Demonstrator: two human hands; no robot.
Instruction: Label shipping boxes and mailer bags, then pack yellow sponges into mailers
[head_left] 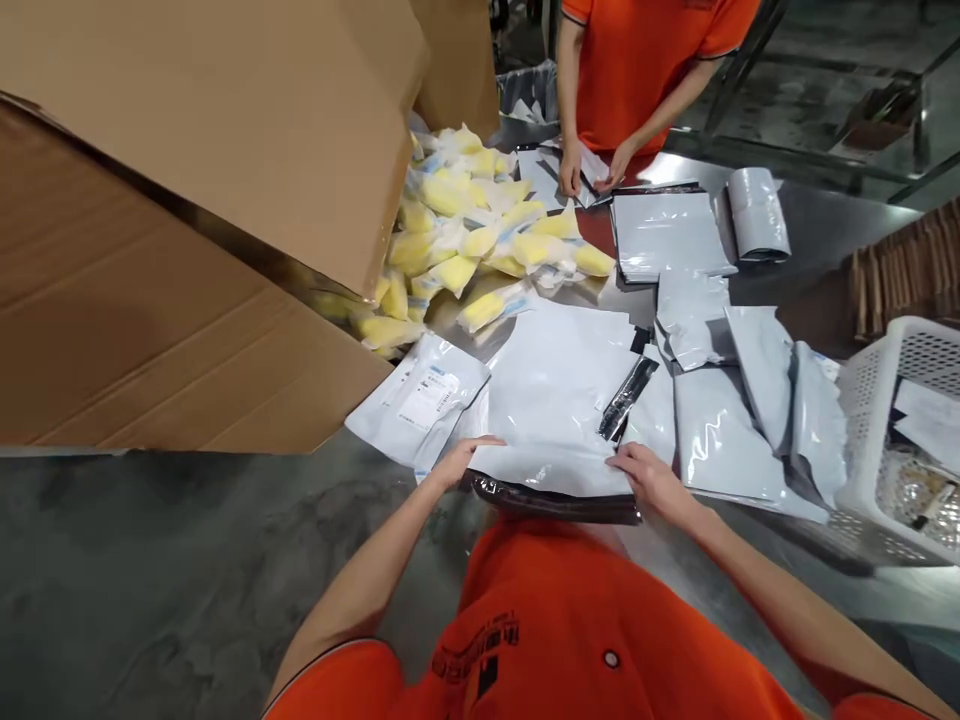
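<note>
A white plastic mailing bag with a dark lower edge lies at the table's near side, just in front of my body. My left hand pinches its left corner, and my right hand pinches the right one. Under and beyond it lie more white mailing bags, and I cannot tell where one ends and the other begins. A black strip rests on them to the right. Left of these is a labelled white parcel.
Yellow items in clear wrapping are heaped behind, beside a large cardboard box. Across the table a co-worker's hands handle a bag. Filled white parcels, a roll and a white plastic basket stand to the right.
</note>
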